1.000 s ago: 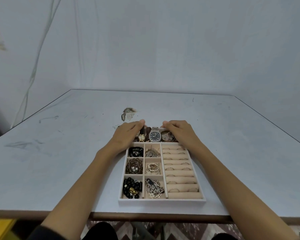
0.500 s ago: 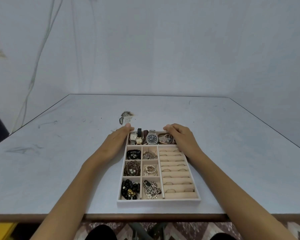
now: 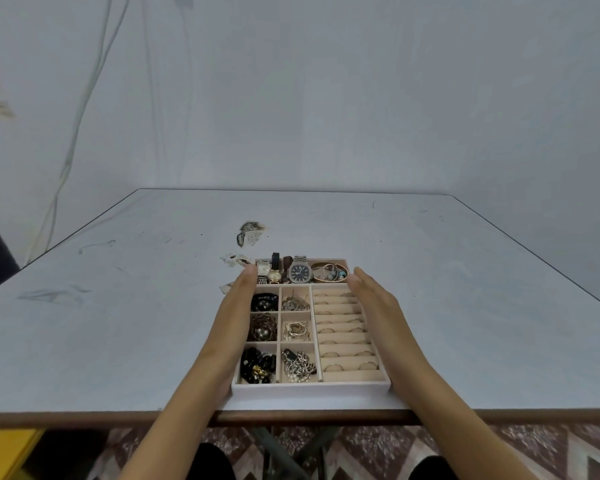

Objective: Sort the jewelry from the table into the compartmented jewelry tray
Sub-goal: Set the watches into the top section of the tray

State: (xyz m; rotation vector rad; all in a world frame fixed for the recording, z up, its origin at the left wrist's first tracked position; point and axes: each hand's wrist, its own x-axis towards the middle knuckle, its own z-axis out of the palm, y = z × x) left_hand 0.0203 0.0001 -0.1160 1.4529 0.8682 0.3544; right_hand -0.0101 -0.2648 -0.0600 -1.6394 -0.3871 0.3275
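A pale compartmented jewelry tray [image 3: 310,388] sits on the table close to its near edge. Watches [image 3: 300,271] and bangles [image 3: 330,274] fill the far row. The left squares hold black beads [image 3: 257,365], a silver chain [image 3: 299,366] and other pieces. Rings sit in the ring rolls [image 3: 343,330] on the right. My left hand [image 3: 237,306] lies flat along the tray's left wall with its fingers straight. My right hand [image 3: 374,300] lies the same way along the right wall. Neither hand holds any jewelry.
The grey table [image 3: 118,323] has a chipped patch [image 3: 250,232] just beyond the tray and small flakes by its far left corner. The table's near edge [image 3: 84,415] runs right under the tray front. A yellow object [image 3: 4,452] sits below at the left.
Both hands have left the tray's far corners and slid back along its sides, and the fingers have straightened. The watches at the far end are now uncovered.
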